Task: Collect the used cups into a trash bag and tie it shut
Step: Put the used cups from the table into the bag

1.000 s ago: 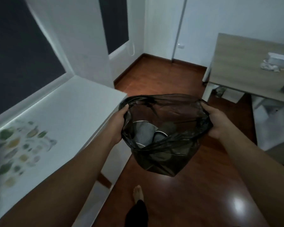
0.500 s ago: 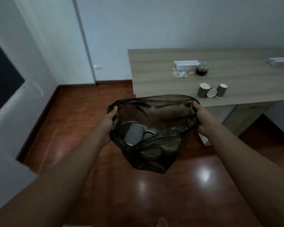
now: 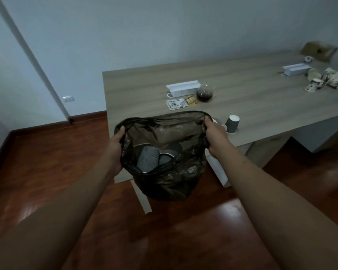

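A dark see-through trash bag (image 3: 170, 180) hangs in front of me, its mouth held wide. My left hand (image 3: 116, 151) grips the left side of its rim and my right hand (image 3: 216, 136) grips the right side. Inside the bag lie grey ribbed paper cups (image 3: 147, 161). On the wooden table (image 3: 252, 106) behind the bag, an upside-down grey cup (image 3: 232, 124) stands near the front edge, just right of my right hand. Other cups beside it are mostly hidden by that hand.
The table also holds a white box (image 3: 182, 89), small packets (image 3: 180, 103), a round dark glass pot (image 3: 204, 92), another white box (image 3: 296, 69), crumpled wrappers (image 3: 328, 79) and a cardboard piece (image 3: 318, 51). Reddish wood floor (image 3: 47, 162) lies to the left and below.
My view has swung right from the white ledge to the wooden table, which now sits closer. Both hands keep holding the bag open, now right at the table's front edge.
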A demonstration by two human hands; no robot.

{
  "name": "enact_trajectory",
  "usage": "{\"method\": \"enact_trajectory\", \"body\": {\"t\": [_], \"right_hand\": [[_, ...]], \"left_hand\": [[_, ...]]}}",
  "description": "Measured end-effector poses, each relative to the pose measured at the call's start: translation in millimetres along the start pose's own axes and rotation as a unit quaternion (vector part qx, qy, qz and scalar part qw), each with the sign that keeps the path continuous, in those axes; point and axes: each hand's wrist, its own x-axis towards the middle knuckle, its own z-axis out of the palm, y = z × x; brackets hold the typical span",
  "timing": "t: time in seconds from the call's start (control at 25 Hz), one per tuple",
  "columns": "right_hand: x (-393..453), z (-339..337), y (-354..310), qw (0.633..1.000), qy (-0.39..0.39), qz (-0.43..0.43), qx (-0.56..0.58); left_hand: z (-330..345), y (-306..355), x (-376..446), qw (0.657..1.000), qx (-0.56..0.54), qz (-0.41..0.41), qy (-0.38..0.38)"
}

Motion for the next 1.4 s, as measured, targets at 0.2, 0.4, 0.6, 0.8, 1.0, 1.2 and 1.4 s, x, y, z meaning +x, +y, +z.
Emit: {"method": "enact_trajectory", "body": {"t": [0.2, 0.4, 0.6, 0.8, 1.0, 1.2, 1.4], "right_hand": [[99, 30, -43, 0.999, -0.036, -0.032, -0.005], [193, 30, -40, 0.997, -0.049, -0.010, -0.065], [235, 3, -7, 0.959, -0.117, -0.016, -0.258], [273, -48, -19, 0.909, -0.303, 0.071, -0.276], [346, -95, -39, 0.904, -0.259, -0.023, -0.338], [380, -105, -1, 0.623, -0.328, -0.217, -0.677], [396, -99, 35, 0.597, -0.320, -0.285, -0.679]], "left_hand": [[37, 14, 97, 0.999, -0.042, 0.020, 0.015], [77, 3, 174, 0.999, -0.027, -0.006, 0.040], [113, -18, 208, 0.995, 0.038, -0.053, 0.073], [125, -18, 228, 0.989, 0.089, -0.051, 0.111], [124, -20, 222, 0.982, 0.086, -0.013, 0.169], [136, -22, 216, 0.976, 0.093, -0.002, 0.199], [136, -17, 211, 0.969, 0.105, 0.001, 0.224]]}}
